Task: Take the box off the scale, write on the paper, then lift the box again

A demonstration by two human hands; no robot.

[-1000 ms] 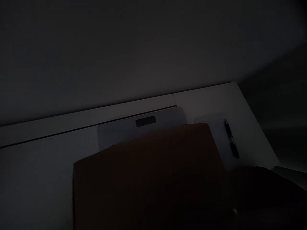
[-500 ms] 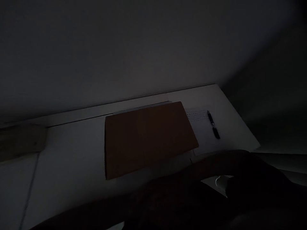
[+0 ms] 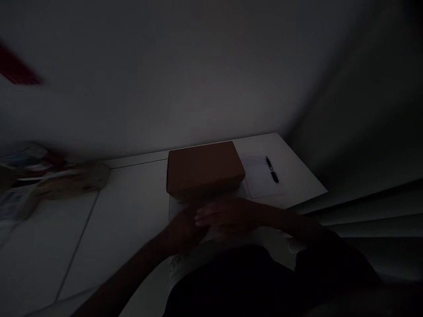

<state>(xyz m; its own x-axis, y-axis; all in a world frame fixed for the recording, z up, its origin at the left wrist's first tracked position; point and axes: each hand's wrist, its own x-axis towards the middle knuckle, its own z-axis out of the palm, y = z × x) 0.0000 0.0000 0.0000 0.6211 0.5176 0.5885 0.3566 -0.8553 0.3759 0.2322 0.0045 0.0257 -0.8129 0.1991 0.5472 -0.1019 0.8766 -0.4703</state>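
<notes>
The scene is very dark. A brown cardboard box [image 3: 205, 167] rests on the white table, closed on top. Just in front of it my two hands meet. My right hand [image 3: 228, 215] reaches across from the right with its fingers stretched out over my left hand [image 3: 187, 226]. The fingers of my left hand are dark and partly covered, so their pose does not show. Nothing can be made out in either hand. Right of the box lies a sheet of paper [image 3: 262, 185] with rows of writing, and a black pen [image 3: 272, 169] is on it.
Blurred clutter, including a tan bag-like thing [image 3: 72, 180], sits at the table's left. A red thing [image 3: 16, 68] hangs at the upper left. Behind the table [image 3: 132, 202] rises a plain wall [image 3: 181, 79]; dark folds of a curtain-like cloth [image 3: 363, 176] are on the right.
The view has drawn back and shifted, so the box looks smaller and its front side shows. My hands, formerly lost in shadow, now show together before the box.
</notes>
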